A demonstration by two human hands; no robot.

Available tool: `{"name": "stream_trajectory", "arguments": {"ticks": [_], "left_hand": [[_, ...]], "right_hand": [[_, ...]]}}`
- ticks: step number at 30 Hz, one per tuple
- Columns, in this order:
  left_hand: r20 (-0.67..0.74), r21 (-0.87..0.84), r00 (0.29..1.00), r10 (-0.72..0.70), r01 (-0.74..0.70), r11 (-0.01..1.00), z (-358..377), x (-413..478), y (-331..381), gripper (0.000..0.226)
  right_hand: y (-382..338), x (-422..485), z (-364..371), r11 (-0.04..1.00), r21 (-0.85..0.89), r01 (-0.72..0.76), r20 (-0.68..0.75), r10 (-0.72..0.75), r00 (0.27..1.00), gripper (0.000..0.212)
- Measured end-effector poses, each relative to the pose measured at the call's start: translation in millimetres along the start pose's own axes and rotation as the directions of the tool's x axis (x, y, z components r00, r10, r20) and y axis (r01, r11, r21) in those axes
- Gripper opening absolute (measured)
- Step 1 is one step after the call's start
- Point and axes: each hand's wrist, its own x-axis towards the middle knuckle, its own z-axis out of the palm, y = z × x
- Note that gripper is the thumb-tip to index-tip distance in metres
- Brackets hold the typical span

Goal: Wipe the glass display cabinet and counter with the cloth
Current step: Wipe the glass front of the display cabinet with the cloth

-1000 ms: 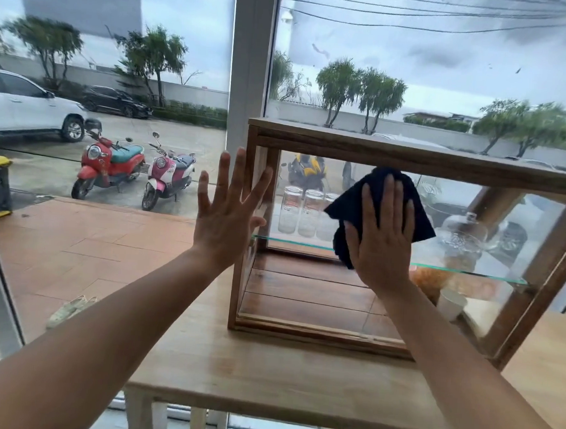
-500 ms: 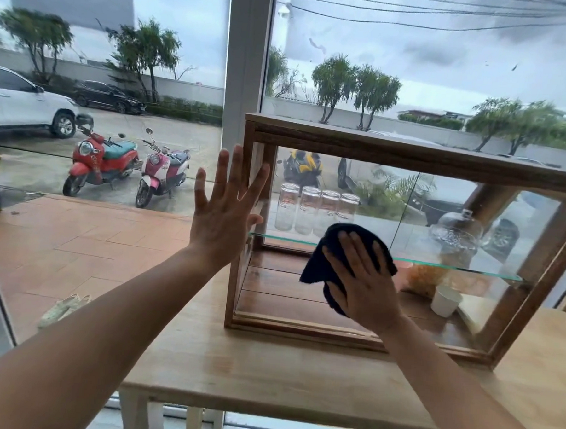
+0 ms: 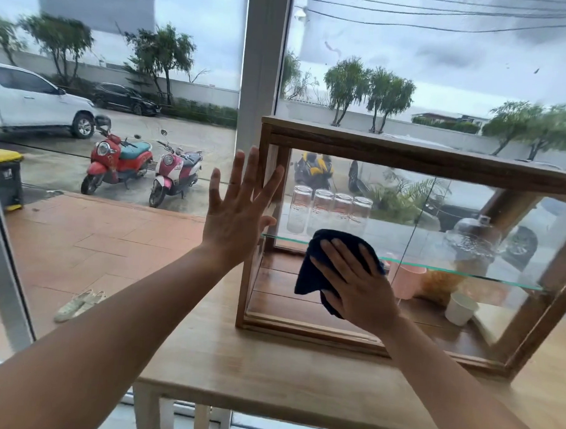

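While the left hand [image 3: 239, 218] lies flat with its fingers spread against the cabinet's [image 3: 409, 155] left post, steadying it, the right hand [image 3: 356, 283] presses the dark cloth [image 3: 311, 271] to the front glass. Its fingers are straight on top of the cloth, pushing rather than clutching it. The cloth sits low on the pane toward the cabinet's left end, across the line of the glass shelf [image 3: 452, 269], with a loose corner hanging to the left.

The cabinet runs lengthwise along the counter [image 3: 283, 371], left to right, so nearly all the remaining glass lies to the right of the cloth. The right hand is the one placed to sweep that way, and I'd judge the next strokes must travel right along the pane.

A second ago the cloth was up under the top rail. It has since come down past the shelf line and drifted a little left. The left hand has not moved from the post. The counter looks not yet wiped.
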Motion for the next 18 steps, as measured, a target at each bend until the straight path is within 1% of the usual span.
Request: {"name": "stream_trajectory", "arguments": {"ticks": [2,4,5,7,9,10,12,14,16,18], "left_hand": [[-0.003,-0.017,1.0,0.007,-0.007,1.0,1,0,0,0.104],[-0.013,-0.026,1.0,0.012,-0.012,1.0,2,0,1,0.103],[-0.018,-0.026,1.0,0.015,-0.015,1.0,2,0,1,0.103],[-0.027,-0.018,0.999,0.018,-0.018,1.0,2,0,1,0.104],[-0.027,-0.016,0.999,0.021,-0.021,1.0,2,0,0,0.105],[-0.024,-0.011,0.999,0.022,-0.022,1.0,2,0,-1,0.104],[-0.005,0.016,1.0,0.024,-0.023,1.0,2,0,-1,0.101],[0.017,0.022,0.999,0.03,-0.03,0.999,2,1,-2,0.095],[0.007,-0.029,1.0,0.024,-0.024,0.999,3,-1,-8,0.087],[-0.031,-0.055,0.999,0.033,-0.035,0.998,2,-5,-17,0.083]], "right_hand": [[19,0,-11,0.986,0.01,-0.165,-0.05,0.165,0.985,0.069],[39,16,-22,0.936,0.017,-0.351,-0.106,0.351,0.93,0.071],[46,28,-26,0.91,0.023,-0.413,-0.124,0.413,0.902,0.071],[49,51,-28,0.878,0.054,-0.476,-0.142,0.478,0.867,0.071],[39,67,-25,0.881,0.068,-0.469,-0.144,0.474,0.869,0.069],[33,73,-23,0.902,0.062,-0.427,-0.142,0.431,0.891,0.067],[22,92,-22,0.955,0.051,-0.293,-0.13,0.297,0.946,0.062],[13,115,-24,0.977,0.057,-0.206,-0.142,0.212,0.967,0.059],[6,133,-24,0.981,0.068,-0.179,-0.169,0.188,0.967,0.058],[0,138,-22,0.979,0.099,-0.179,-0.181,0.195,0.964,0.059]]}}
